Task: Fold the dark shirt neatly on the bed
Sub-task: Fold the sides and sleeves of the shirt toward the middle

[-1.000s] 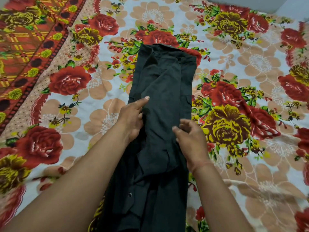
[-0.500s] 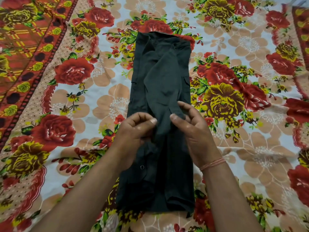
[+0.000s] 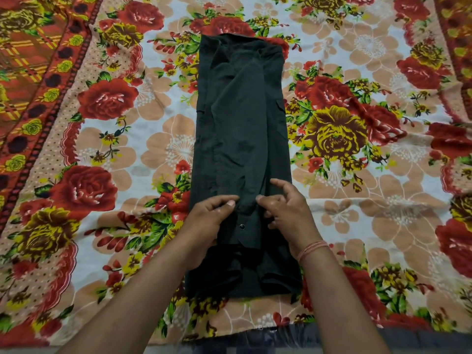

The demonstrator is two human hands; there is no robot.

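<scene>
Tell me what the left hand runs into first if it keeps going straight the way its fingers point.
The left hand points rightward across the dark shirt. First in that line is probably the right hand, its fingertips just opposite over a raised fold; depth between them is unclear.

A floral bedsheet (image 3: 357, 123) (red roses, yellow blooms) covers everything.

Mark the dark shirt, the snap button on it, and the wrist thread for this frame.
dark shirt (image 3: 242, 129): head view, flat middle of the folded strip.
snap button (image 3: 242, 226): head view, centre of the stud between the hands.
wrist thread (image 3: 312, 249): head view, band across the right wrist.
</scene>
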